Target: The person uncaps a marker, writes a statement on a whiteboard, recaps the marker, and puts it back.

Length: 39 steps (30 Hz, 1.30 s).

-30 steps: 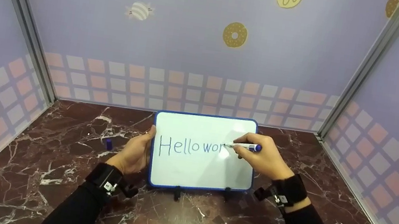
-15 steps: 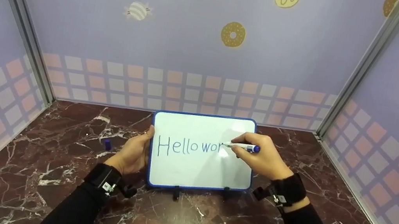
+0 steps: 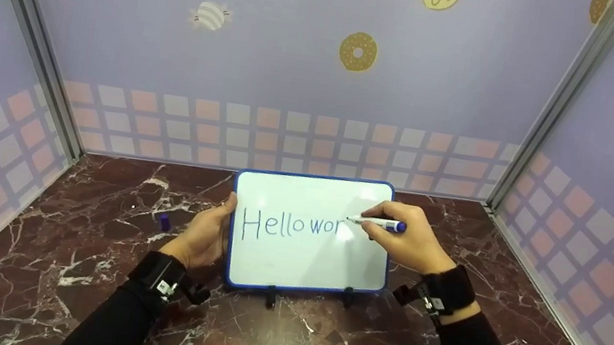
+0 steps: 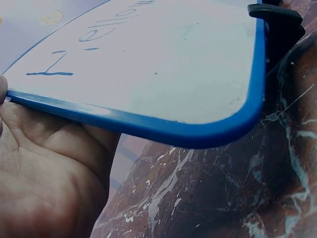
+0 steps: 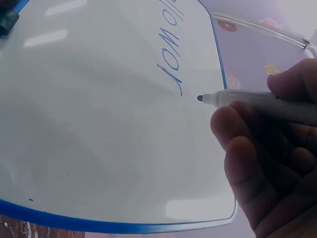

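Observation:
A whiteboard [image 3: 293, 262] with a blue frame leans back on a black stand [image 3: 271, 297], with "Hello wor" in blue across its face. My left hand [image 3: 204, 237] grips the board's left edge, thumb at the front and fingers behind, where the board hides them. Between thumb and fingers my right hand [image 3: 410, 236] pinches a white marker [image 3: 381, 224] with a blue end. The marker's dark tip [image 5: 200, 98] points at the board just past the "r", as the right wrist view shows. A blue marker cap [image 3: 165, 222] lies on the table left of my left hand.
The table [image 3: 79, 309] has a dark red marbled top. Behind it rises a lilac back wall [image 3: 272, 82] printed with doughnuts and checks, and side walls stand left and right. Black camera straps circle both wrists.
My right hand has shifted slightly right, and the marker tip has moved from the end of the "r" to just beyond it. The left hand keeps its hold on the board.

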Available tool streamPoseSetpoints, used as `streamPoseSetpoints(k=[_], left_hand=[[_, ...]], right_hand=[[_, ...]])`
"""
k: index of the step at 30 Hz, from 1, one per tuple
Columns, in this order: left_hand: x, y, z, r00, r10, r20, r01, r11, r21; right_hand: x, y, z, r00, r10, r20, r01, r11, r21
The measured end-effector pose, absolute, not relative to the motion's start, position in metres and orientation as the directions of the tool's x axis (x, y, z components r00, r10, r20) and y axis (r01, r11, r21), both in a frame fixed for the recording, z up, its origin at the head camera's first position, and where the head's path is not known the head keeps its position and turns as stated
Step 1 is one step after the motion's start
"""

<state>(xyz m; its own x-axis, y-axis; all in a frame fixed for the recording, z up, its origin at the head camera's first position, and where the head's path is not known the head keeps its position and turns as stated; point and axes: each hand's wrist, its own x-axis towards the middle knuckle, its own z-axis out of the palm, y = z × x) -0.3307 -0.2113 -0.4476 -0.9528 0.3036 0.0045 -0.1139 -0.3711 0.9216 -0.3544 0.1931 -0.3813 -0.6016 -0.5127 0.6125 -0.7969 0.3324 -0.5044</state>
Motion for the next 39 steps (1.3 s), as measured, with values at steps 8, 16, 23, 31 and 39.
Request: streamPoseSetpoints(k=[8,16,23,31,39], left_hand=[[-0.3312,-0.2112,-0.4478,-0.953,0.303,0.005,-0.114,-0.375,0.920],[-0.3309,-0.2096,-0.4460,-0.960,0.281,-0.006,-0.116,-0.377,0.919],[-0.3307,-0.2106,-0.4467,-0.959,0.282,-0.009,-0.117,-0.369,0.922],[-0.3300,-0.2116,-0.4470,-0.954,0.299,0.000,-0.113,-0.363,0.925],[-0.3297,-0.2106,-0.4466,-0.960,0.280,-0.003,-0.114,-0.380,0.918]], right_hand=[[-0.3558,0.1944,-0.3816,-0.613,-0.510,0.603,-0.788,0.344,-0.511],[-0.3557,0.1931,-0.3815,-0.609,-0.506,0.610,-0.792,0.345,-0.504],[-0.3572,0.1924,-0.3836,-0.610,-0.500,0.615,-0.792,0.356,-0.496],[-0.3565,0.1932,-0.3842,-0.624,-0.509,0.593,-0.781,0.375,-0.499],[-0.3557,0.1927,-0.3825,-0.640,-0.524,0.563,-0.766,0.374,-0.523]])
